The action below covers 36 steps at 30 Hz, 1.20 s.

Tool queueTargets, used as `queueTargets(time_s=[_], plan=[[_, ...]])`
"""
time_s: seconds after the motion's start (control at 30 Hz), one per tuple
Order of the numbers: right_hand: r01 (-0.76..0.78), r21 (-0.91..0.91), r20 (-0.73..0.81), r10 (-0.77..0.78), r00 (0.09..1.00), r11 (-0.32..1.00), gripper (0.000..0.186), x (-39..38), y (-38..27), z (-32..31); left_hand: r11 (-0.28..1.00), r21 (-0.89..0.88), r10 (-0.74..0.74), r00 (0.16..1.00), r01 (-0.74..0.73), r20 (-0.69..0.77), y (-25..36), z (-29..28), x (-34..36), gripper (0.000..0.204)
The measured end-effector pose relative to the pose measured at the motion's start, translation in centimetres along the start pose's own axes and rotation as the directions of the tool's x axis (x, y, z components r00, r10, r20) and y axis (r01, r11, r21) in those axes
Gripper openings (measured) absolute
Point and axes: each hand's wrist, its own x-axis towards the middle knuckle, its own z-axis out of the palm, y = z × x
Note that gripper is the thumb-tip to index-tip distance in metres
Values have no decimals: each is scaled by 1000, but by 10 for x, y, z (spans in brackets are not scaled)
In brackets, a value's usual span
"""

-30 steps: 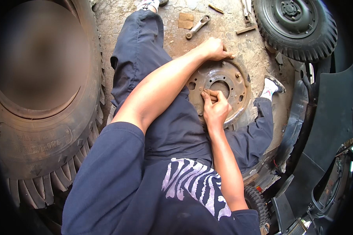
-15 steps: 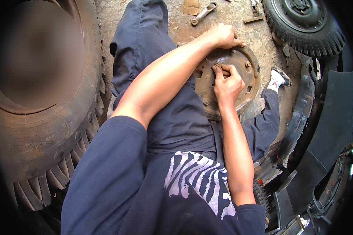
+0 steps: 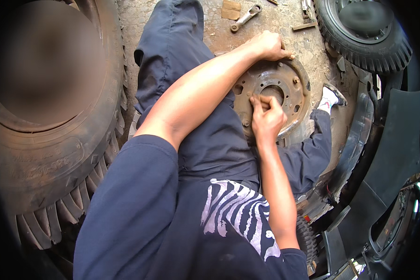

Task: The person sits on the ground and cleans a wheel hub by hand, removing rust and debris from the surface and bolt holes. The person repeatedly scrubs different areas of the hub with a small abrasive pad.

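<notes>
We see the round rusty disc (image 3: 294, 93) between the left leg (image 3: 168, 60) and the right leg (image 3: 308, 161), its left side partly hidden by the left arm and thigh. Our left hand (image 3: 267, 45) reaches across to the disc's far rim, one digit stretched along the edge; the others curl out of sight, so we cannot tell whether they close on it. Our right hand (image 3: 269, 117) hangs over the near half of the disc, fingertips (image 3: 253, 100) pressed together in a pinch just left of its central hole (image 3: 274, 92) — we cannot tell whether anything small sits between them, or whether they touch the metal.

Beyond the disc lie a ring-ended bar (image 3: 245, 18) and a brown scrap (image 3: 231, 9); a wheel (image 3: 331, 28) is beyond it to the right, and a big tyre (image 3: 37, 158) well to its left.
</notes>
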Motion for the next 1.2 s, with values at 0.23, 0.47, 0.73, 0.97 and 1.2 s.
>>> queueTargets(time_s=[0.23,0.47,0.73,0.97,1.2], plan=[[15,-95,-10,-16,1000,995,20,13,-14,-2,1000,15,-16,997,15,81,-12,6,17,63],[-373,351,193,324,926,859,16,-13,5,-26,998,-27,-54,994,56,96,-8,-2,10,74],[-448,676,219,421,880,586,26,-17,43,-75,986,-30,-164,985,166,56,-15,-33,-13,80],[-416,849,270,409,872,326,26,-8,74,-58,982,104,-144,982,157,-121,5,-46,-62,61],[-313,948,277,329,903,62,28,25,56,-68,921,318,-185,972,224,-147,26,-77,-100,59]])
